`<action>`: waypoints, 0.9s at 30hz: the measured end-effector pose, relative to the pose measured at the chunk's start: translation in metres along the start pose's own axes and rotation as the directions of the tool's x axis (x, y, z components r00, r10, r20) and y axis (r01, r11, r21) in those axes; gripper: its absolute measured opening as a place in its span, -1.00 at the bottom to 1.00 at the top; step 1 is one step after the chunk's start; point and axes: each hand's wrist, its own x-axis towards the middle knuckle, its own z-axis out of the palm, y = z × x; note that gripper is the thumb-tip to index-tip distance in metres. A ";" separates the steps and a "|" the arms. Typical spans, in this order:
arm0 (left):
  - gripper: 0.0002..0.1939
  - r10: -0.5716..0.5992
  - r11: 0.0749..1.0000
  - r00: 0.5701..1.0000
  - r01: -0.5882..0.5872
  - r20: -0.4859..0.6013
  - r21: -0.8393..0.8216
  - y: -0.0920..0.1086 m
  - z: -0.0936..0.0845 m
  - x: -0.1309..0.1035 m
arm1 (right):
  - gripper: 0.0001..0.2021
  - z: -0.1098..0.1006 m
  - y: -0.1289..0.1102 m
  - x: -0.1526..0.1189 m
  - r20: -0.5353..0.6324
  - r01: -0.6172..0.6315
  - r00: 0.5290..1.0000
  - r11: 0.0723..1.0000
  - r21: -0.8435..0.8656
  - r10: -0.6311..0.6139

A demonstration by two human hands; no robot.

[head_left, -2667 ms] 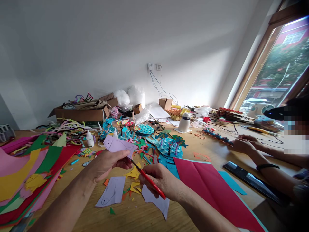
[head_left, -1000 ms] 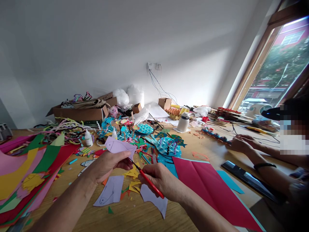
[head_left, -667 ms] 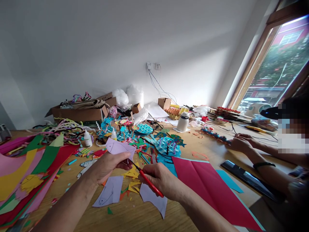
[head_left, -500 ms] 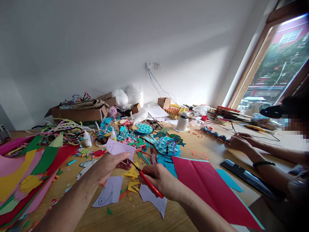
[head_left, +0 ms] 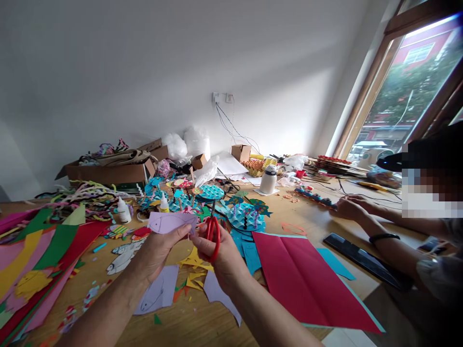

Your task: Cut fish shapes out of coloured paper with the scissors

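Between the thumb and fingers of my left hand (head_left: 167, 246) is a piece of lilac paper (head_left: 166, 222) with a fish outline drawn on it. My right hand (head_left: 220, 255) grips red-handled scissors (head_left: 214, 236), whose blades point up and away from me. Its fingertips come close to the paper's right edge; whether they touch it I cannot tell. Below my hands lie another lilac sheet with a drawn fish (head_left: 157, 291) and a curved lilac offcut (head_left: 221, 294). Yellow paper scraps (head_left: 195, 267) are scattered between them.
Coloured paper sheets (head_left: 54, 250) are piled at left, with glue bottles (head_left: 123, 210) behind. A large red sheet (head_left: 307, 279) and a black phone-like slab (head_left: 363, 260) lie at right. Blue egg-tray crafts (head_left: 246, 217) stand mid-table. A co-worker's hands (head_left: 352, 207) work at right.
The scissors have swung from the paper's edge to point upward, apart from it. My right hand has turned and come nearer my left. The view has shifted slightly.
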 end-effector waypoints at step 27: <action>-0.81 0.235 0.936 0.969 -0.203 -0.080 0.287 -0.009 0.003 -0.003 | -0.68 0.008 -0.006 0.008 -0.060 0.144 0.986 0.979 -0.144 -0.154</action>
